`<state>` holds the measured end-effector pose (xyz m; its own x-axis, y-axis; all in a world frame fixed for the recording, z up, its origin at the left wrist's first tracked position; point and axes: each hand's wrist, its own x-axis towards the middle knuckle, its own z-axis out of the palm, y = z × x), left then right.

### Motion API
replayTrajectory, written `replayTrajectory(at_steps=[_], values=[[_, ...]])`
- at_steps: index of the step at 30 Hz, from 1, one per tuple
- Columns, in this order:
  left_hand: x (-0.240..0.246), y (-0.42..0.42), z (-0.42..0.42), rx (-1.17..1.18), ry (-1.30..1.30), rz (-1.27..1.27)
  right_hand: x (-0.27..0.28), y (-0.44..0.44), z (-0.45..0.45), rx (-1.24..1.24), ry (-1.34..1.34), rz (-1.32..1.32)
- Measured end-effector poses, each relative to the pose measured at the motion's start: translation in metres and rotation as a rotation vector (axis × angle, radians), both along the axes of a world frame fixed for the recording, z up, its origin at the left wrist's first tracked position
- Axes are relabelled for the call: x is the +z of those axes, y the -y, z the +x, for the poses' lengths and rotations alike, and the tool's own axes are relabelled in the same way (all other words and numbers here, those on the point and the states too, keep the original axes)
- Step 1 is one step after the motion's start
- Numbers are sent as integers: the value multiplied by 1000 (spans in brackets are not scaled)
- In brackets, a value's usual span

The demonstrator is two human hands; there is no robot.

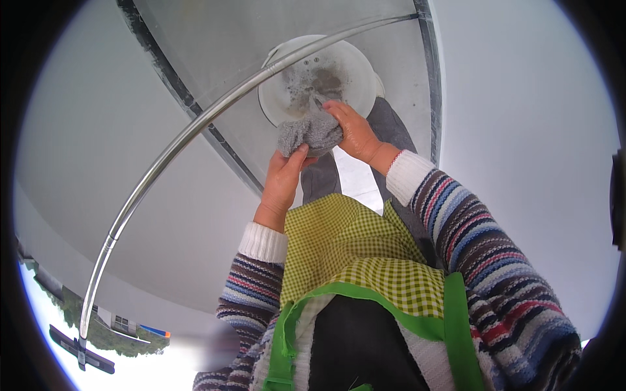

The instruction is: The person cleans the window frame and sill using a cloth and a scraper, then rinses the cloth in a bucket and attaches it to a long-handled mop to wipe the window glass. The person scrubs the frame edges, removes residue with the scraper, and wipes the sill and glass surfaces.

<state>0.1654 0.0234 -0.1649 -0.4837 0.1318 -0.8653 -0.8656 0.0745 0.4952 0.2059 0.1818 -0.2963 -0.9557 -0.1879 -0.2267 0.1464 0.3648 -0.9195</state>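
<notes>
A wet grey cloth [309, 132] is bunched between my two hands, over the near edge of a white bucket [364, 73]. My left hand [283, 178] grips its lower left part, thumb on top. My right hand [357, 129] holds its right side, with the fingers pointing towards the bucket. A twisted end of the cloth hangs towards the bucket. Murky water [325, 83] with bubbles on it lies in the bucket. Both hands look wet. The underside of the cloth is hidden.
A long metal pole [195, 124] crosses from upper right to lower left, ending in a dark crosspiece [80, 349]. Dark strips [433, 73] edge the grey floor between pale walls [518, 146]. Buildings and trees show at the lower left.
</notes>
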Motion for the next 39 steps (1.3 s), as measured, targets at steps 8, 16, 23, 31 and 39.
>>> replayTrajectory(at_steps=[8,16,23,31,39], values=[[-9,-14,-6,4,179,-151,-85,-2,-41,231,389,583],[-39,-3,4,234,352,-63,33,13,-7,286,107,299],[-67,16,-2,465,387,373,92,23,20,348,-206,113],[-61,19,8,471,397,399,121,23,17,265,-110,-315],[-67,5,10,491,277,335,88,5,-12,-183,301,-362]])
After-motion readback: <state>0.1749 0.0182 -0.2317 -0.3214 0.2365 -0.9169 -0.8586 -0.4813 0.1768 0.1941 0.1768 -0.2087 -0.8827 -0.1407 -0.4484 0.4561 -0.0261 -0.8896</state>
